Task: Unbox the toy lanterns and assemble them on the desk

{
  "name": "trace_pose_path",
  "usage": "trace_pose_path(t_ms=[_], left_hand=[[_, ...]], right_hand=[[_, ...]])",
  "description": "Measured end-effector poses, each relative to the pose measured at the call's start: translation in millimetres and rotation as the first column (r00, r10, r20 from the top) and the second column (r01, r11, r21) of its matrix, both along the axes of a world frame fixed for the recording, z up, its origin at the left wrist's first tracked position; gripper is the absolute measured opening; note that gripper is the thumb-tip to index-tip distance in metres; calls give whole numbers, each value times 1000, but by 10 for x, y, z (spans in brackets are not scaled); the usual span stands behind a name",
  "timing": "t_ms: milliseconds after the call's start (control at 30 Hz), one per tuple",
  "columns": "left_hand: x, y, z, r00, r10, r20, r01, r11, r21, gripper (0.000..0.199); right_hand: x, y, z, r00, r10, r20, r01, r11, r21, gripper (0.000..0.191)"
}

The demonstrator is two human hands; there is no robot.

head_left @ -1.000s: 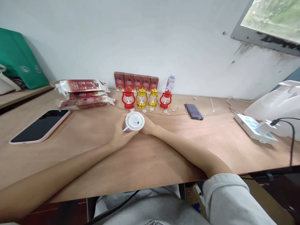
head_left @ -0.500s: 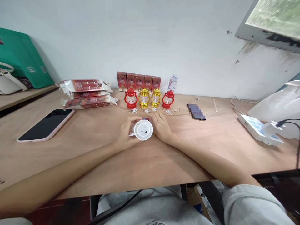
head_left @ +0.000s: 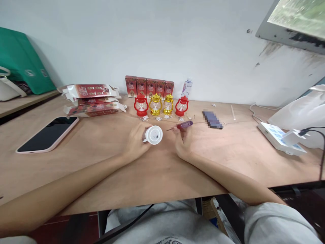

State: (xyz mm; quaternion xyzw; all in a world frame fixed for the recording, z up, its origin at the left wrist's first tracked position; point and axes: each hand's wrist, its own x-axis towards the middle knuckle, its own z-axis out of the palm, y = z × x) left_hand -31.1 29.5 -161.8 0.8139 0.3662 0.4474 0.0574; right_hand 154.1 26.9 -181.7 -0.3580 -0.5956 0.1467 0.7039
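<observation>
My left hand (head_left: 137, 140) is wrapped round a white lantern (head_left: 154, 135), whose round underside with a small dark spot faces me. My right hand (head_left: 183, 140) grips a screwdriver (head_left: 185, 124) with a purple-red handle; its thin shaft points left toward the lantern's base, apart from it. Behind my hands stand a red lantern (head_left: 141, 105), two gold lanterns (head_left: 155, 105) and another red lantern (head_left: 182, 106) in a row. Small white pieces (head_left: 158, 118) lie in front of them.
Several red boxes (head_left: 151, 87) stand against the wall beside a clear bottle (head_left: 187, 88). Opened, flattened boxes (head_left: 95, 108) are stacked at left, behind a phone (head_left: 48, 135). A dark, blurred-out phone-like object (head_left: 212, 119) and a white power strip (head_left: 281, 139) lie at right.
My right hand has moved right, away from the lantern, and now holds the screwdriver up with its shaft pointing left. The lantern has shifted slightly left and up, its base tilted a little.
</observation>
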Motion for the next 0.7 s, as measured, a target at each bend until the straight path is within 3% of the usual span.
trace_pose_path(t_ms=[133, 400, 700], left_hand=[[3, 13, -5, 999, 22, -45, -21, 1000, 23, 26], [15, -1, 5, 995, 84, -48, -83, 996, 29, 22], [17, -7, 9, 996, 63, -69, -62, 998, 26, 21]], right_hand=[[-101, -123, 38, 979, 184, -87, -182, 983, 24, 20], [-109, -255, 95, 947, 312, -76, -308, 950, 58, 19], [27, -124, 64, 977, 168, 133, -170, 986, -1, 9]])
